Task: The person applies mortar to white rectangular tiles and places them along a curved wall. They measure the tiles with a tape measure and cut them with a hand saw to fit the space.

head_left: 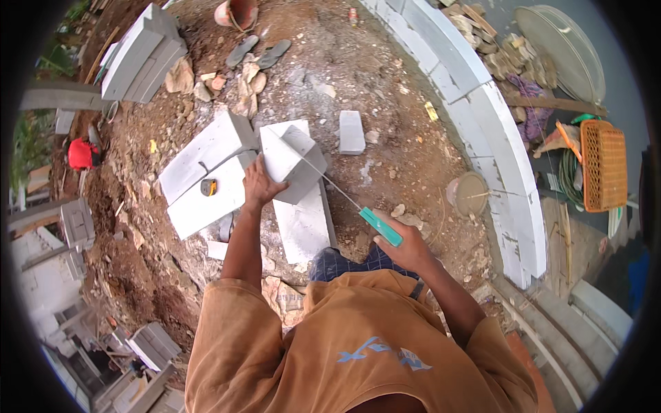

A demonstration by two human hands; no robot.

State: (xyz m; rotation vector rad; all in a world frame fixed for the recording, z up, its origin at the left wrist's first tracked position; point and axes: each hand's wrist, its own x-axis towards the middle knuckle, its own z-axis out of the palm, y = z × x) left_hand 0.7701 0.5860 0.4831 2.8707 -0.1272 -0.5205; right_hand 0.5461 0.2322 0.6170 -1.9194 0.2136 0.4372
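My right hand (pixel 407 246) is closed round the turquoise handle of a handsaw (pixel 379 226). Its thin blade slants up and left across a light grey building block (pixel 279 157). The blade seems set into that block, though the depth of the cut cannot be made out. At the block's near left corner, my left hand (pixel 259 183) grips it, thumb and fingers apart. Beneath lies a longer block (pixel 301 230), pointing toward my knees. To the left, two more pale blocks (pixel 206 151) sit side by side, with a yellow and black tape measure (pixel 209 186) on one.
A small block (pixel 352 133) stands on the rubbly soil beyond the saw. A curved low block wall (pixel 482 131) runs along the right, with a round mortar pan (pixel 467 195) inside it. Sandals (pixel 258 53), a bucket (pixel 235 14) and stacked blocks (pixel 143 55) are farther off.
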